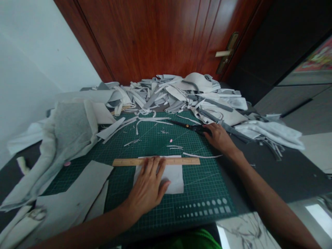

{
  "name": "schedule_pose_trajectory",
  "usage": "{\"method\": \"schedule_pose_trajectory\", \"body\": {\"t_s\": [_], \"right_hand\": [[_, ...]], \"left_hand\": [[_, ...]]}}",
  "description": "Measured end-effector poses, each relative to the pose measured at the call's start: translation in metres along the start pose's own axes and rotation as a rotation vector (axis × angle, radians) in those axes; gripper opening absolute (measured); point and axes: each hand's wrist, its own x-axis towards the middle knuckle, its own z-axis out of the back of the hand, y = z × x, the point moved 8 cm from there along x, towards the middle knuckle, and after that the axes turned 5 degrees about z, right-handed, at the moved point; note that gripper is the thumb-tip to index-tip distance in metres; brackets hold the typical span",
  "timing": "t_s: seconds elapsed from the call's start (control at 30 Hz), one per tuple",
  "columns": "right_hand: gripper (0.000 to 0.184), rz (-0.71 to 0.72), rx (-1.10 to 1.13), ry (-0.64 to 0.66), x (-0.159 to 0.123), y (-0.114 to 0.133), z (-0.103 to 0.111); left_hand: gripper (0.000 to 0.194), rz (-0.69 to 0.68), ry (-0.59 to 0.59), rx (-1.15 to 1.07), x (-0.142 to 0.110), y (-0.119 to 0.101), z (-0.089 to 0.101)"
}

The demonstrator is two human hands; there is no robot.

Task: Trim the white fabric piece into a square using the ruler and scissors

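My left hand (149, 183) lies flat, its fingers stretched across a wooden ruler (186, 161) and a small white piece of cloth (175, 181). The ruler runs crosswise along the far edge of the cloth. Farther off to the right, my right hand (216, 136) has its fingers around the handles of black scissors (188, 127). The scissors lie low over the mat, blades pointing left. Both rest above a green cutting mat (197, 183) with a printed grid. A small pink piece (171, 140) sits between the scissors and the ruler.
Heaped white and grey cloth scraps (166, 91) line the back by a wooden door (155, 38). A thick folded grey cloth (70, 121) is at left, flat grey-white pieces (77, 190) nearer. Thin offcuts (153, 119) litter the mat. More cloth (272, 131) lies right.
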Motion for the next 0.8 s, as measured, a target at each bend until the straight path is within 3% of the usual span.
{"method": "schedule_pose_trajectory", "body": {"t_s": [0.6,0.8], "right_hand": [[0.046,-0.039,-0.097,0.029,0.003,0.002,-0.005],[0.039,-0.11,-0.121,0.154,0.018,-0.006,-0.006]], "left_hand": [[0.059,0.013,0.038,-0.003,0.005,-0.001,0.002],[0.06,-0.02,0.072,0.041,0.008,-0.001,0.001]]}}
